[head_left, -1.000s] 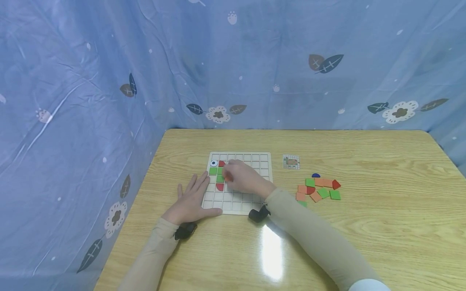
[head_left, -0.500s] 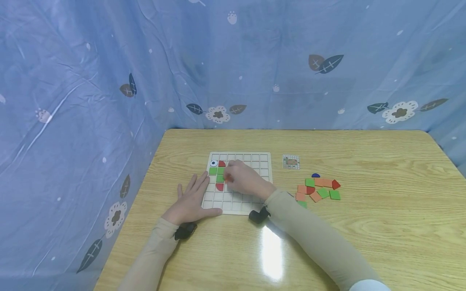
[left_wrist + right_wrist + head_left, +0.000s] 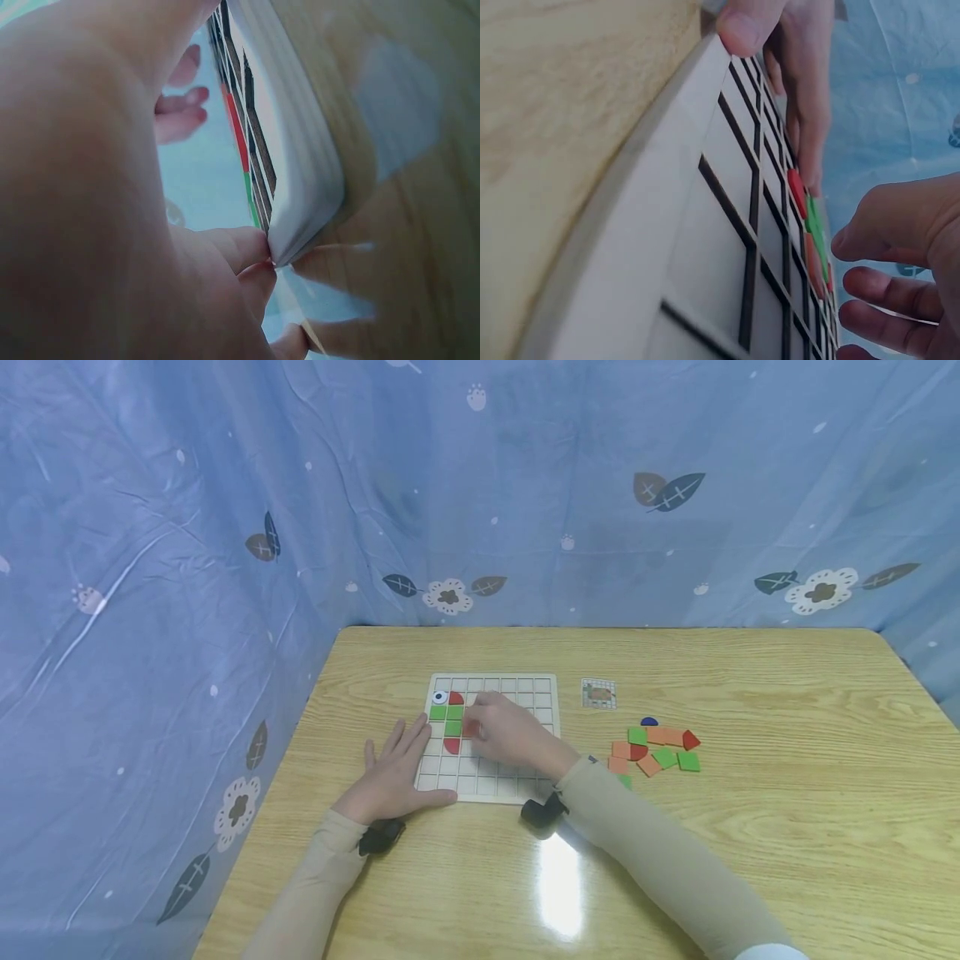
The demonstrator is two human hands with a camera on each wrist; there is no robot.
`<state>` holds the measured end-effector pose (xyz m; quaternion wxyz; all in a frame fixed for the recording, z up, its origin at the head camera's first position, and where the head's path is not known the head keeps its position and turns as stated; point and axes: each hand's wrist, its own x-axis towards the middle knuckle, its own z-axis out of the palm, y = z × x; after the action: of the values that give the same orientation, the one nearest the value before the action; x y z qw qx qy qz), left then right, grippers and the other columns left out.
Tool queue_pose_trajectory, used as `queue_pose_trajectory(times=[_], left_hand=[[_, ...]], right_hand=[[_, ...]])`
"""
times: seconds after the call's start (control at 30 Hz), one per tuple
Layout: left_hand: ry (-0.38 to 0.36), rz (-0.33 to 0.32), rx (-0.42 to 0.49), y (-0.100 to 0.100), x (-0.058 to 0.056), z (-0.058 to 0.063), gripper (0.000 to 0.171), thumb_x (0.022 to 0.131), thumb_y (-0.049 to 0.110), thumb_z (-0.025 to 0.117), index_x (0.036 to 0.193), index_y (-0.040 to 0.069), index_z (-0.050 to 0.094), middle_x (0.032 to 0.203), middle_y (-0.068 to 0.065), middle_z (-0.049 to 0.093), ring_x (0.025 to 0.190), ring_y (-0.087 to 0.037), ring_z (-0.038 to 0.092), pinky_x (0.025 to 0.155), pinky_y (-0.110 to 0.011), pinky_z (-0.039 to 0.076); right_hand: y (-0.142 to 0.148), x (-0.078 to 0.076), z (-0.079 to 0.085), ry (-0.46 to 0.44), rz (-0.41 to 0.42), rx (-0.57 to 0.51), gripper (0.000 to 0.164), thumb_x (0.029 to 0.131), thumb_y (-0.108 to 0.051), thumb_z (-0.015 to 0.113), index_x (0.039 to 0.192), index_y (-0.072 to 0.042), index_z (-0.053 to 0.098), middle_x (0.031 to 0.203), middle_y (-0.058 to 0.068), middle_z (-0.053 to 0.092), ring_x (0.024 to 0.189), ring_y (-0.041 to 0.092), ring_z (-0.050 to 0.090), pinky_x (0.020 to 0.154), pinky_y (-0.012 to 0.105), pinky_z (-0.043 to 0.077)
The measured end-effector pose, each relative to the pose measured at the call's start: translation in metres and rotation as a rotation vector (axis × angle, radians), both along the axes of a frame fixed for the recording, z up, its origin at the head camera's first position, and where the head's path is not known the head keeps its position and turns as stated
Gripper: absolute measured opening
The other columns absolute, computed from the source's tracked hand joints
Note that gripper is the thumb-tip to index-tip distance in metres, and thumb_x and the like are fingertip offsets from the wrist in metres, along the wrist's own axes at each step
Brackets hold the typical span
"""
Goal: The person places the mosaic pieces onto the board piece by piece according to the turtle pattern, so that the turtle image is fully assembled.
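The right hand (image 3: 514, 733) has been eased back, its grip apart. An orange tile (image 3: 812, 262) is seemingly seated on the board (image 3: 487, 785).

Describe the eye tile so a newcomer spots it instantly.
On the wooden table, find the pale gridded board. The eye tile lies near its far left corner, with a red piece on its right and a green square just below. Only it is white with a dark dot; those neighbours are plain.
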<state>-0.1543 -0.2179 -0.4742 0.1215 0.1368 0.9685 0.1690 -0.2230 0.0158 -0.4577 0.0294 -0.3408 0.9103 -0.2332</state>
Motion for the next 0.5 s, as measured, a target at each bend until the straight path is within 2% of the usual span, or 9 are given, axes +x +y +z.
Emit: queue_pose_trajectory(times=[0.2, 0.37, 0.5], left_hand=[[-0.007, 0.004, 0.016, 0.001, 0.001, 0.001, 0.121, 0.082, 0.076, 0.071, 0.167, 0.006, 0.019, 0.177, -0.005, 0.007, 0.161, -0.044, 0.004, 0.113, -0.085, 0.002], [-0.009, 0.012, 0.016, 0.001, 0.001, 0.001, 0.122, 0.081, 0.076, 0.071, 0.167, 0.007, 0.019, 0.177, -0.004, 0.006, 0.161, -0.044, 0.005, 0.114, -0.084, 0.001], [-0.014, 0.014, 0.017, 0.002, 0.001, 0.001, 0.122, 0.081, 0.077, 0.071, 0.167, 0.007, 0.019, 0.177, -0.004, 0.006, 0.161, -0.044, 0.005, 0.114, -0.084, 0.001]], right_hand=[[0.018, 0.013, 0.007, -0.003, -0.035, 0.005, 0.022, 0.089, -0.012, 0.073, 0.110, -0.015, 0.078, 0.111, 0.001, 0.066, 0.102, 0.017, 0.059, 0.087, 0.034, 0.056], [0.038, 0.019, 0.005, 0.034, -0.056, 0.002, 0.023, 0.088, -0.013, 0.072, 0.110, -0.012, 0.078, 0.110, 0.001, 0.066, 0.106, 0.020, 0.059, 0.086, 0.037, 0.057], [0.056, 0.022, 0.003, 0.080, -0.042, -0.022, 0.018, 0.090, -0.013, 0.073, 0.107, -0.010, 0.078, 0.106, 0.003, 0.067, 0.103, 0.021, 0.061, 0.085, 0.037, 0.058]])
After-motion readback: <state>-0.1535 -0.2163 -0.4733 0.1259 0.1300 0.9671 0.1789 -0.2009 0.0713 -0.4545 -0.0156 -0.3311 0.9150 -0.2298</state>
